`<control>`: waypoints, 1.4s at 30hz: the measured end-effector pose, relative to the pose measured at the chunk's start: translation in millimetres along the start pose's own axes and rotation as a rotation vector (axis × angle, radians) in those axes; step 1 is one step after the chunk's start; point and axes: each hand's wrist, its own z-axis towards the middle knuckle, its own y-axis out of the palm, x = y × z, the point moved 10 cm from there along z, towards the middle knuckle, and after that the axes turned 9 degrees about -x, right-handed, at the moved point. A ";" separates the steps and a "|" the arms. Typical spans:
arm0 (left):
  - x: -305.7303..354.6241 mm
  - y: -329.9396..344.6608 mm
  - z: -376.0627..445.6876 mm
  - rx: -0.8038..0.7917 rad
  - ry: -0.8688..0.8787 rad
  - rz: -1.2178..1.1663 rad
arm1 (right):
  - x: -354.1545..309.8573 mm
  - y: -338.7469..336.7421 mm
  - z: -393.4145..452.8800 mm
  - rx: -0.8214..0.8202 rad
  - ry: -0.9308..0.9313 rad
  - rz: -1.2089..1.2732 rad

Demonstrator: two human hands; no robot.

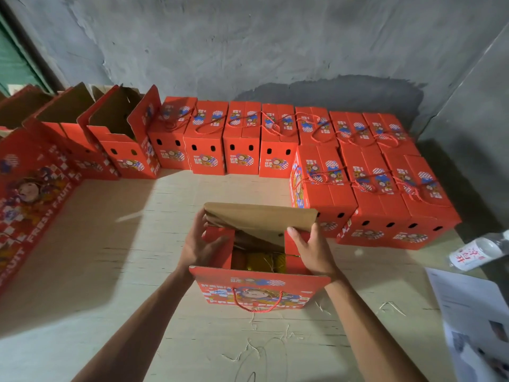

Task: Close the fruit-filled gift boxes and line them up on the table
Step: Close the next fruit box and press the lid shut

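The open red gift box (256,274) stands near on the pale counter (110,257), yellow and orange fruit (257,261) visible inside, so it is likely heavy for stiff cardboard and best moved by its base or rope handle (257,303). The left hand (197,245) and right hand (312,250) press its red side flaps inward with nearly straight fingers (294,235), beneath the raised brown lid flap (261,217). Closed boxes (275,139) line the far wall, more stand to the right, and open ones (110,133) wait far left.
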 end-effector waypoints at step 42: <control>28.4 8.9 -8.4 -0.215 0.245 0.422 | -0.6 0.5 -32.6 -0.220 -0.204 -0.361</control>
